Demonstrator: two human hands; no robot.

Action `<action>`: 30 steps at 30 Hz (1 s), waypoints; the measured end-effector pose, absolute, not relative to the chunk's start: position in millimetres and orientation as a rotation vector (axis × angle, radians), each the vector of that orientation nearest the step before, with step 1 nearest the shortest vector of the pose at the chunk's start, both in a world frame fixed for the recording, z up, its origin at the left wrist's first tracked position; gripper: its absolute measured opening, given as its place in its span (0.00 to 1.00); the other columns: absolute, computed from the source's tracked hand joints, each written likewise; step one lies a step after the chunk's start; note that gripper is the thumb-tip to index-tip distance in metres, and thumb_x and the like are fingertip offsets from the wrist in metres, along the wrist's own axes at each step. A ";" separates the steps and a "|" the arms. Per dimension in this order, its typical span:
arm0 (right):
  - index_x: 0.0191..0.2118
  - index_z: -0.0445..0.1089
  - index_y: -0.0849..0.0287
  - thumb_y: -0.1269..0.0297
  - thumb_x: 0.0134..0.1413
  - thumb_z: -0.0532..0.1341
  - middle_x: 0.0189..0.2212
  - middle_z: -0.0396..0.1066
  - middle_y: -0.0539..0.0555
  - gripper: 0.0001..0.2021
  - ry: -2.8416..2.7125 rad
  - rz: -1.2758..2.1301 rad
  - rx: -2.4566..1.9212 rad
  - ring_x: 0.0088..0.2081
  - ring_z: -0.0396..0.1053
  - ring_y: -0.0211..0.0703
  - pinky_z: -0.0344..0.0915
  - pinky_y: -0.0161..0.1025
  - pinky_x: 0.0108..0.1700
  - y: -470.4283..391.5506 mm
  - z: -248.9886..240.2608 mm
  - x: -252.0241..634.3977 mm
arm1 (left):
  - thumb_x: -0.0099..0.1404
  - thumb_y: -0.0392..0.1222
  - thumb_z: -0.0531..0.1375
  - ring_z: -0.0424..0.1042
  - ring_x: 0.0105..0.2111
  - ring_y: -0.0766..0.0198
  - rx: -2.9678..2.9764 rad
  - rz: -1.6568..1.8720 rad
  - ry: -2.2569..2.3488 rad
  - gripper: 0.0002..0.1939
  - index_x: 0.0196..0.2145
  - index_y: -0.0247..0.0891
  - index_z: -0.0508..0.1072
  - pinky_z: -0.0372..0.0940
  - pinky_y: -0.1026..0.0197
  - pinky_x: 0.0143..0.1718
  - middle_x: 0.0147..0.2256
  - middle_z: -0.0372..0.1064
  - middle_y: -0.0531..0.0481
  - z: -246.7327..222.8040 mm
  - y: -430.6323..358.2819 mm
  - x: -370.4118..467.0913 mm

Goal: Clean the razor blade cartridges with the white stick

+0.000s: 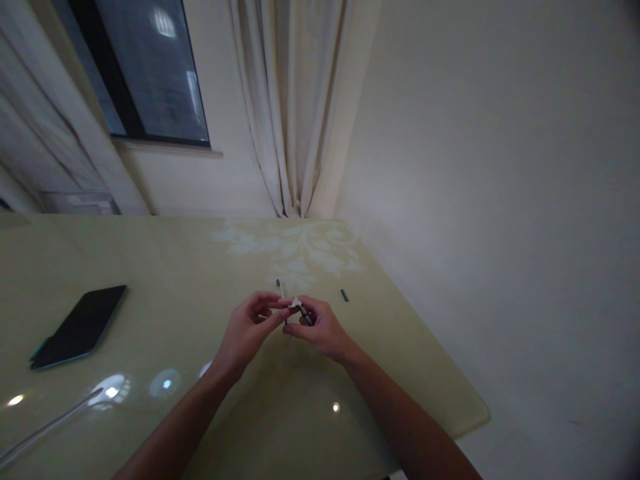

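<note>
My left hand (249,327) and my right hand (320,328) meet over the middle of the table, fingertips close together. Between them is a small pale piece (296,303) with a dark curved part (304,313) running into my right hand. Its kind is too small to make out. The fingers of my right hand are wrapped around it, and my left thumb and fingers pinch at its left side. A thin pen-like stick (281,289), pale with a dark end, shows just behind my fingertips. Whether it lies on the table or is held, I cannot tell.
A short dark green piece (345,295) lies to the right of my hands. On the left is a flat black tablet-like object (83,327). A pale cable (47,427) crosses the near left of the glossy table (150,267). A wall (475,200) borders the right edge.
</note>
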State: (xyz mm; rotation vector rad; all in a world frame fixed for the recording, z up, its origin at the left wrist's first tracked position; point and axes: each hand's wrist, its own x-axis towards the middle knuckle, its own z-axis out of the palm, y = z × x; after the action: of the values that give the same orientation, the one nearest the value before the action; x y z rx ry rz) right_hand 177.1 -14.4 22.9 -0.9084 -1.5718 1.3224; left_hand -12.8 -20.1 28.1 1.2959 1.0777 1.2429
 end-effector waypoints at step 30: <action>0.42 0.81 0.62 0.43 0.60 0.65 0.30 0.75 0.51 0.23 -1.215 1.550 -0.882 0.16 0.49 0.27 0.40 0.33 0.19 -7.8 19.7 173.7 | 0.59 0.50 0.74 0.71 0.31 0.65 1.546 1.248 1.092 0.22 0.50 0.44 0.82 0.68 0.62 0.34 0.39 0.77 0.50 11.1 -8.4 -21.6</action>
State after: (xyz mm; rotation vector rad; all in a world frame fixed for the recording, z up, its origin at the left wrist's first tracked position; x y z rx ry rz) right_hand 173.7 -7.8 19.7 -0.8815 -1.2151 1.5499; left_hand -21.6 -8.4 11.1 1.5456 1.0923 1.2479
